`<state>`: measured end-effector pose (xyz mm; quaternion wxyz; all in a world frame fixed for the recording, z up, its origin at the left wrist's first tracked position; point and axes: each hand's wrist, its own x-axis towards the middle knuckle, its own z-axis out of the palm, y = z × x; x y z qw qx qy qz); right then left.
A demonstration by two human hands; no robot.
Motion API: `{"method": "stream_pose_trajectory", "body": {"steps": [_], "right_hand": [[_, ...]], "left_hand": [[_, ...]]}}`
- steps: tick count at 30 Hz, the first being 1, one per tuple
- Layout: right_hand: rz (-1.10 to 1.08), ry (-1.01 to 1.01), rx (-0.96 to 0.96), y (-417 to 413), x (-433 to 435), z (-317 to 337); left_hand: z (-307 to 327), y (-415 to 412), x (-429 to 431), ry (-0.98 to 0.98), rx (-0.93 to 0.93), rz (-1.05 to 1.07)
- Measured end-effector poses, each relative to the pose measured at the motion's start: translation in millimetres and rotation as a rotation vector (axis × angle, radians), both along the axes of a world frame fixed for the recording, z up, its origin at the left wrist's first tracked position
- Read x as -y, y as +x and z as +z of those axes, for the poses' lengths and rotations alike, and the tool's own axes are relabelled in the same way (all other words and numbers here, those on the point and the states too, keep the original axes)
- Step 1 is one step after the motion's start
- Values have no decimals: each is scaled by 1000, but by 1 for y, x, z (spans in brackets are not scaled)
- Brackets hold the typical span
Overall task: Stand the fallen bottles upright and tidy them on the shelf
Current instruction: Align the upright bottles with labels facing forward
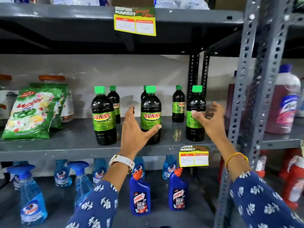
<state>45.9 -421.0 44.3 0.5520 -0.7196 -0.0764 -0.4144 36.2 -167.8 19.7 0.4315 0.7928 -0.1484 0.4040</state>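
Note:
Several dark bottles with green caps and green "Sunny" labels stand upright on the grey middle shelf. The front row has a left bottle, a middle bottle and a right bottle. Smaller-looking ones stand behind, such as the back right bottle. My left hand is open just left of the middle bottle, its thumb reaching across the bottle's lower label. My right hand is open with fingers spread, close against the right bottle's right side, thumb over its label. Neither hand grips anything.
Green detergent packs lean at the shelf's left. A perforated upright post stands right of the right bottle, with a pink bottle beyond. Blue spray bottles and blue cleaner bottles fill the shelf below. A price tag hangs on the shelf edge.

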Motion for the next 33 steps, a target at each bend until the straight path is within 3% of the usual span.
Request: {"method": "stream_pose_trajectory", "body": {"steps": [3,6,13,20,33], "right_hand": [[363,-89,-352,14,17,-11],[467,-212,-365,22,22,-17],[391,-311,-337,28,23,-19],[210,-339,-313,18,15,-21],[140,-352,-301,16,14,-23]], "left_hand": [[-7,15,10,-11,-207,46],[-13,25,11,82,-259,179],[-13,28,12,216,-254,280],[-12,26,13,242,-255,329],[-10,22,14,258,-261,340]]}}
